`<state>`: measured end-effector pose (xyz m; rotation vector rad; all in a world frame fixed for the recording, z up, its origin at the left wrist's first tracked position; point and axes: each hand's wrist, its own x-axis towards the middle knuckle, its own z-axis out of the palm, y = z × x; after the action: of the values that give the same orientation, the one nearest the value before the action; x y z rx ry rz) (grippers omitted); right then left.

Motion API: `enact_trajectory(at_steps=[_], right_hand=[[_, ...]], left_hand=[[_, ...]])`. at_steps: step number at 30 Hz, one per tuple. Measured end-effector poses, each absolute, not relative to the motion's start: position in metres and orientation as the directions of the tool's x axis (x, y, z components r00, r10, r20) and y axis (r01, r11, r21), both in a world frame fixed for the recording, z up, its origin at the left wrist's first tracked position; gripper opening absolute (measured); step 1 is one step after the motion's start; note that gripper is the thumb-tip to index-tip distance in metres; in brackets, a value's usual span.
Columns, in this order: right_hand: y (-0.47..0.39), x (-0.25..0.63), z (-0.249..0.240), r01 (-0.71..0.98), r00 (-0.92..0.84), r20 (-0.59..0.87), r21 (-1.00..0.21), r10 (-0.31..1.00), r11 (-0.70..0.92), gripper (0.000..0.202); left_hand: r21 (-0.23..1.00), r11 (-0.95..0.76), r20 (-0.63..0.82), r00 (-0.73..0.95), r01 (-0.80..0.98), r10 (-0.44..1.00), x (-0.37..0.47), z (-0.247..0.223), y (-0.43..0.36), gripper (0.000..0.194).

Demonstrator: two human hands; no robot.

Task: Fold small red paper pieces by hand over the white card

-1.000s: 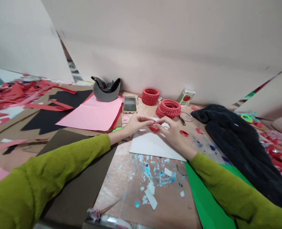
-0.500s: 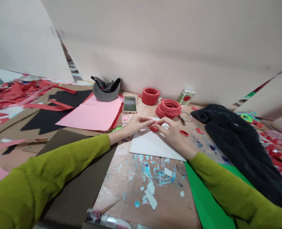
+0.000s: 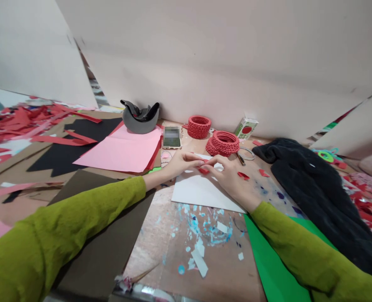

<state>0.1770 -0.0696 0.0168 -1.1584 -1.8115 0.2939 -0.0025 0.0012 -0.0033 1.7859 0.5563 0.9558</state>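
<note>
Between my two hands is a small piece of red paper [image 3: 205, 167], pinched over a white board [image 3: 198, 191]. My left hand [image 3: 186, 163] has its thumb and fingers closed on the paper's left side. My right hand [image 3: 226, 174] pinches the same piece from the right, thumb and forefinger together. The fingers cover much of the paper, so its exact shape is hidden. Just beyond my hands lie rings of folded red paper [image 3: 222, 143]. A small folded red piece [image 3: 243, 175] rests to the right of my right hand.
Pink paper [image 3: 123, 149], a grey cap [image 3: 141, 119] and a phone [image 3: 171, 137] lie back left. A small box [image 3: 246, 127] stands against the wall. Dark fuzzy cloth [image 3: 315, 188] and green sheet [image 3: 277, 260] lie right. White scraps [image 3: 199, 262] litter the paint-stained front.
Almost nothing differs. Both hands stay pinched on the red paper, with only a very slight shift of the fingers and the view.
</note>
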Motion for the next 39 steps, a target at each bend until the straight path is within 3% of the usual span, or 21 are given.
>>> enact_trajectory(at_steps=[5,11,19,24,39], right_hand=[[-0.0691,0.1767,0.016,0.595,-0.092,0.56,-0.632,0.823,0.497,0.016],[-0.0659,0.1788,0.0112,0.631,-0.071,0.574,-0.608,0.816,0.482,0.01],[-0.0685,0.1768,0.0175,0.643,-0.137,0.556,-0.58,0.82,0.5,0.01],[-0.0693,0.1758,0.0197,0.644,-0.108,0.557,-0.592,0.824,0.485,0.011],[-0.0691,0.1744,0.0163,0.736,-0.232,0.563,-0.432,0.793,0.522,0.018]], left_hand=[[0.904,-0.425,0.364,0.589,-0.039,0.721,-0.0039,0.0006,-0.0018,0.032],[0.933,-0.335,0.338,0.626,-0.128,0.703,-0.0039,0.0004,-0.0023,0.03],[0.932,-0.298,0.363,0.588,-0.208,0.723,0.0,-0.0039,0.0018,0.032],[0.922,-0.345,0.382,0.563,-0.176,0.733,0.0003,-0.0018,0.0018,0.031],[0.969,-0.184,0.248,0.621,-0.166,0.743,-0.0024,-0.0018,0.0005,0.031]])
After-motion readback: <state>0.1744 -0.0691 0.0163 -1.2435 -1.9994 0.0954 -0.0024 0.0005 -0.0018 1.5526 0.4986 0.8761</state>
